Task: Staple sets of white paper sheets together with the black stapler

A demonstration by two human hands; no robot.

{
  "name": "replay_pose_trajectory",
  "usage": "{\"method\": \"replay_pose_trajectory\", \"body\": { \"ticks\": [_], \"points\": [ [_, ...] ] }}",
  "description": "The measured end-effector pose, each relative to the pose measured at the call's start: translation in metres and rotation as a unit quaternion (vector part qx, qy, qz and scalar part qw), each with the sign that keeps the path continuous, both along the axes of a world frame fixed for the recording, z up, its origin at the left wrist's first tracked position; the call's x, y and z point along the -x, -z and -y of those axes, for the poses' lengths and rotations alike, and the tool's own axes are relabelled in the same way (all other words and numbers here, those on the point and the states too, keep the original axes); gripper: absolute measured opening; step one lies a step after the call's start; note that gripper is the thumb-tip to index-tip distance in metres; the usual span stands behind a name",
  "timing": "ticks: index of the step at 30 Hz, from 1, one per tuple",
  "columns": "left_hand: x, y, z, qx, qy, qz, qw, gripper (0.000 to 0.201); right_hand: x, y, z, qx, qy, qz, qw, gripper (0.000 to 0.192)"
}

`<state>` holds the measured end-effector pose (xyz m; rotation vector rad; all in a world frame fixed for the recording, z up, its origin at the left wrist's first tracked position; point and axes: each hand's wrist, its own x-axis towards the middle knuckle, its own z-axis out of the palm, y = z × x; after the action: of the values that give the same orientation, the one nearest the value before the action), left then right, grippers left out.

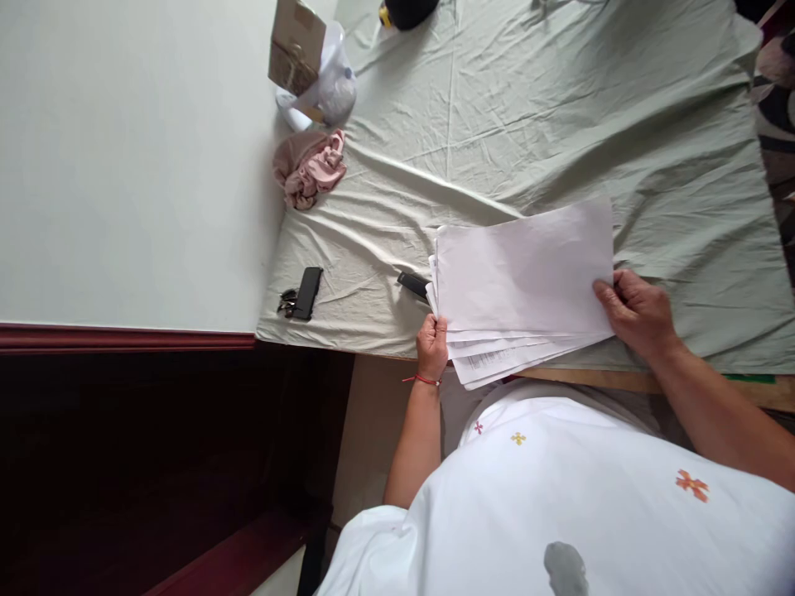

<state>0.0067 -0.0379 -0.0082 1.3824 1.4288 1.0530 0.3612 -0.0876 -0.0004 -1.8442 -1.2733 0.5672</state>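
A stack of white paper sheets [522,273] lies over the near edge of a table covered with a pale green sheet [497,108]. My left hand [433,343], with a red thread on its wrist, grips the stack's left end. At the stack's right end my right hand [633,310] holds the edge, thumb on top. The lower sheets are fanned out unevenly toward me. A small black stapler-like object [413,284] lies just left of the stack, partly hidden by the paper.
A black flat device [307,291] with a small dark item beside it lies near the sheet's left corner. Farther back are a pink crumpled cloth [310,170], a white plastic bag [335,87] and a cardboard box [296,41]. A white wall [124,165] stands left.
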Motion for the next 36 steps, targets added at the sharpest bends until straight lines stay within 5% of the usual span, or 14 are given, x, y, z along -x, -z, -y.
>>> {"method": "replay_pose_trajectory", "body": {
  "ticks": [4, 9, 18, 23, 27, 30, 36],
  "points": [
    [0.000, -0.002, 0.002, 0.010, 0.020, 0.030, 0.999, 0.044, -0.001, -0.002, -0.003, 0.036, -0.043, -0.116, 0.992, 0.031],
    [-0.002, -0.015, 0.001, 0.013, 0.009, 0.138, 0.990, 0.043, -0.007, -0.013, -0.001, 0.027, -0.067, -0.342, 0.937, 0.050],
    [-0.012, -0.089, -0.029, -0.118, 0.017, 0.144, 0.982, 0.040, -0.028, -0.058, -0.010, -0.074, -0.075, -0.200, 0.974, 0.058],
    [-0.014, -0.067, -0.037, -0.095, 0.033, 0.166, 0.981, 0.045, -0.029, -0.056, -0.021, 0.037, -0.133, -0.149, 0.979, 0.062],
    [-0.008, -0.042, -0.038, -0.088, -0.020, 0.162, 0.983, 0.039, -0.027, -0.048, -0.025, 0.001, -0.119, -0.154, 0.981, 0.061],
    [0.000, -0.044, -0.034, -0.098, -0.023, 0.157, 0.982, 0.037, -0.030, -0.050, -0.025, -0.006, -0.165, -0.187, 0.968, 0.055],
    [0.000, -0.047, -0.026, -0.019, 0.143, 0.126, 0.982, 0.051, -0.032, -0.049, -0.027, 0.092, -0.225, -0.153, 0.958, 0.057]
  ]
}}
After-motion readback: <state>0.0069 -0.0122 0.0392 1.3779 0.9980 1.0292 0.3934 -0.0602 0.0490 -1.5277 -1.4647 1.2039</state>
